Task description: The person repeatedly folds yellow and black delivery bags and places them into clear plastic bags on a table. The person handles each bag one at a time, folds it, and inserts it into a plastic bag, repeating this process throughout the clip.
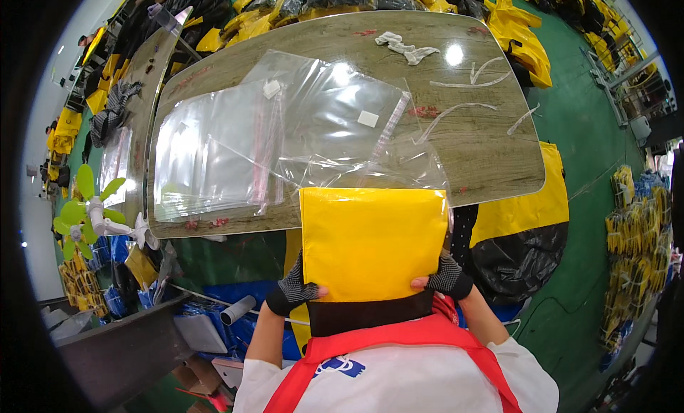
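Observation:
A folded yellow sheet [373, 242] with a black lower band lies flat between my hands, held close against my body at the table's near edge. My left hand [296, 288], in a dark fingerless glove, grips its left side with the thumb on top. On the opposite side my right hand [447, 277], gloved alike, pinches the lower right edge, thumb also on top. The far edge of the yellow sheet meets a clear plastic bag [356, 167] spread on the table; whether it is inside the bag I cannot tell. Under the sheet, my other fingers are hidden.
More clear bags [206, 149] lie stacked on the wood-patterned table [491, 156]. A white cloth [406, 48] and clear strips [456, 108] rest farther back. A green-bladed fan [92, 206] is clamped at the left. Yellow and black bundles [520, 28] surround the table.

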A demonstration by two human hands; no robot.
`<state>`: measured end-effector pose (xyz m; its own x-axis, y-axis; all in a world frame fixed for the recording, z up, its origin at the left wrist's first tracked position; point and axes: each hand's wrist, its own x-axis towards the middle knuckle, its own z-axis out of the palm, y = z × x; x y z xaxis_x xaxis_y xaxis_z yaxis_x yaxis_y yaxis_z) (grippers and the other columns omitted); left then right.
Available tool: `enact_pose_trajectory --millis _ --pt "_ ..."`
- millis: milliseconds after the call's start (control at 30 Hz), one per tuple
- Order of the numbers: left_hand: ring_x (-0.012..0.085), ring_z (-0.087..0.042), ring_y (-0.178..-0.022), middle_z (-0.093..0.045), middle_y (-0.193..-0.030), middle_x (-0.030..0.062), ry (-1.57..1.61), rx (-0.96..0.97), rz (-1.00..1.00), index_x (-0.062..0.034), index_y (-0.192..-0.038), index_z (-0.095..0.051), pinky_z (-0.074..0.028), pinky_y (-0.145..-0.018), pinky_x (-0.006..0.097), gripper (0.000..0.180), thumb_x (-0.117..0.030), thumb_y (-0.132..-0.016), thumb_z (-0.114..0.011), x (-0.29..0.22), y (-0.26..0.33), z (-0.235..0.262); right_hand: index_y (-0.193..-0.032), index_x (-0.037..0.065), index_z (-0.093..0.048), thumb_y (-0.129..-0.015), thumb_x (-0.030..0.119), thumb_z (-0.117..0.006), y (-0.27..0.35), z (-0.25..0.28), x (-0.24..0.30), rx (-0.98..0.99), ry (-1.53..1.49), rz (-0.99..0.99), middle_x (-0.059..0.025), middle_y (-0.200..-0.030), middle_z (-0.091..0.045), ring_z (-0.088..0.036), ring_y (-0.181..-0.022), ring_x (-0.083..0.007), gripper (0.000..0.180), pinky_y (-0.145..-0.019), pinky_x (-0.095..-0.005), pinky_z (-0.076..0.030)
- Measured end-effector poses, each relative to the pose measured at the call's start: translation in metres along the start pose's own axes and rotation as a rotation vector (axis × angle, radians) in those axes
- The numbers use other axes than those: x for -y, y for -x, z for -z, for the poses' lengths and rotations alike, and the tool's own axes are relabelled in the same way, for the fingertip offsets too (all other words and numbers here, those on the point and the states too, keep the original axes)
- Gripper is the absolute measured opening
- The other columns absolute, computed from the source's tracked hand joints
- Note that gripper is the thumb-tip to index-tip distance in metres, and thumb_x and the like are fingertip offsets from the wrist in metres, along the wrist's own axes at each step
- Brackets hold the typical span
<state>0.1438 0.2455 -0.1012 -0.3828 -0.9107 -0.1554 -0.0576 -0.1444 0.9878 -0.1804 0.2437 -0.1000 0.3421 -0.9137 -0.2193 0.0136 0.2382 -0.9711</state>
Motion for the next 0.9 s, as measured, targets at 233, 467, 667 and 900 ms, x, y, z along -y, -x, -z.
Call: enact_pose_trajectory --millis 233,467,667,900 --pt "0.027 -0.055 -0.104 -0.059 -0.11 0.0151 -0.2 -0.149 0.317 -0.0018 -0.12 -0.049 -0.042 -0.088 0.034 0.059 -0.042 -0.08 -0.063 0.04 0.002 -0.026 -0.105 0.005 -0.06 -0.081 0.039 -0.061 0.02 0.009 -0.023 -0.145 0.396 -0.259 -0.0195 -0.094 -0.063 -0.06 -0.093 -0.0338 0.041 -0.079 -0.0363 -0.047" --pt "0.0166 -0.054 -0.098 -0.058 -0.107 0.0072 -0.082 -0.255 0.277 -0.0018 -0.129 -0.039 -0.043 -0.084 0.027 0.06 -0.037 -0.084 -0.06 -0.001 -0.053 0.006 -0.106 0.001 -0.06 -0.083 0.025 -0.062 -0.007 0.049 0.001 -0.324 -0.157 -0.234 -0.0141 -0.093 -0.066 -0.063 -0.084 -0.0177 0.033 -0.074 -0.0315 -0.049" --pt "0.0152 -0.055 -0.094 -0.059 -0.106 0.006 0.28 -0.206 0.266 -0.0045 -0.127 -0.043 -0.044 -0.083 0.026 0.063 -0.032 -0.077 -0.07 0.011 -0.057 -0.005 -0.124 0.001 -0.044 -0.07 0.032 -0.075 0.033 -0.028 -0.018 -0.374 0.375 -0.11 -0.0175 -0.108 -0.06 -0.06 -0.098 -0.0271 0.07 -0.085 -0.0351 -0.046" --pt "0.0239 -0.056 -0.104 -0.056 -0.118 0.0108 -0.116 0.095 0.173 -0.0047 -0.122 -0.048 -0.044 -0.086 0.034 0.063 -0.031 -0.071 -0.075 0.016 0.018 -0.02 -0.138 0.002 -0.023 -0.064 0.026 -0.081 0.081 -0.007 -0.014 -0.015 0.067 -0.169 -0.0131 -0.136 -0.037 -0.033 -0.127 -0.0237 0.097 -0.104 -0.0345 -0.026"
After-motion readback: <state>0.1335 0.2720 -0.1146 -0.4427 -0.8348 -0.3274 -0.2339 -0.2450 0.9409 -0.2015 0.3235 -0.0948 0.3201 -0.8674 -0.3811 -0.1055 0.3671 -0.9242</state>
